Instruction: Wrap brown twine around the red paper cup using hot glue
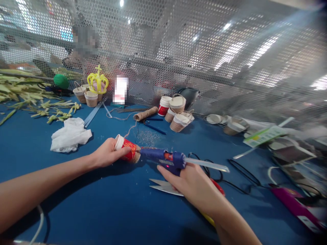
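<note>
- Just left of the frame's centre, one red paper cup (127,152) lies on its side. Its base end is wound in brown twine, and a loose strand trails upward from it.
- One left hand (108,154) is closed round the cup's open end, thumb on top and fingers beneath. The cup sticks out to the right of this grip.
- One blue glue gun (166,160) points left, its nozzle touching the cup's twine-wrapped base. One clear glue stick (208,165) juts from its back toward the right.
- One right hand (189,182) is clasped round the gun's handle from below, fingers wrapped tight on it.
- One pair of scissors (163,186) lies on the blue table (114,211), partly under the right hand, with the blades pointing left.
- One crumpled white tissue (70,134) lies to the left of the cup, apart from it.
- One twine spool (145,114) lies above the cup, toward the upper centre.
- Four more cups (176,114) cluster just right of the spool: one is red and three are wrapped in twine.
- One yellow crown (97,81) stands in the upper left, with one green ball (60,81) to its left.
</note>
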`<state>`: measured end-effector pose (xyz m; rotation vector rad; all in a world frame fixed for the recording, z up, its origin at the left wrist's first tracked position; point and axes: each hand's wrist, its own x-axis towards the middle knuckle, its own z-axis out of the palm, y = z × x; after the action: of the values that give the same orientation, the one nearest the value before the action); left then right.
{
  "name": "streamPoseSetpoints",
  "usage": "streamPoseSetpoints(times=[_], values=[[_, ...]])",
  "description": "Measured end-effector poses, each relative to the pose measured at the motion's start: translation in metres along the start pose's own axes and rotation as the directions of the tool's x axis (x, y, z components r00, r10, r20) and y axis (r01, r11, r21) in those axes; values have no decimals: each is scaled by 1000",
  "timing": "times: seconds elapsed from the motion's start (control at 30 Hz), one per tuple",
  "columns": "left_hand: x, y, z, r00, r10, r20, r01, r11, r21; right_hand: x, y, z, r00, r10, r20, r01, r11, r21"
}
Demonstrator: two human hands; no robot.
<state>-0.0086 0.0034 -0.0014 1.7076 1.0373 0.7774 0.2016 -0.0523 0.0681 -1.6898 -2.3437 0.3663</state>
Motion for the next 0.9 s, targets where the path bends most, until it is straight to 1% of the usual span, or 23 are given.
streamPoseSetpoints(times=[0.1, 0.2, 0.3, 0.37, 0.47, 0.57, 0.67, 0.77, 0.9], values=[[-1, 0, -1, 1000, 22, 2, -22, 999, 38, 2, 3, 2, 1000, 30, 1, -30, 998, 61], [-1, -1, -1, 999, 43, 3, -43, 994, 101, 4, 6, 5, 996, 90, -13, -87, 988, 131], [-1, -2, -1, 998, 64, 13, -66, 989, 135, 6, 7, 7, 988, 151, 25, -153, 968, 199], [-1, -2, -1, 997, 75, 17, -77, 986, 148, 6, 6, 6, 983, 179, 36, -183, 960, 214], [-1, -3, -1, 997, 74, 18, -76, 984, 159, 5, 5, 4, 983, 181, 33, -183, 954, 239], [-1, -3, -1, 997, 76, 31, -79, 988, 131, 2, 3, 2, 985, 164, 53, -172, 945, 278], [-2, -2, -2, 996, 76, 37, -80, 991, 110, 2, 1, 1, 983, 173, 69, -186, 933, 307], [-3, -1, -2, 995, 92, 24, -95, 985, 147, 4, 2, 2, 979, 192, 71, -204, 924, 324], [-3, -2, -2, 988, 152, 37, -157, 961, 229, 9, 5, 3, 975, 203, 87, -221, 918, 330]])
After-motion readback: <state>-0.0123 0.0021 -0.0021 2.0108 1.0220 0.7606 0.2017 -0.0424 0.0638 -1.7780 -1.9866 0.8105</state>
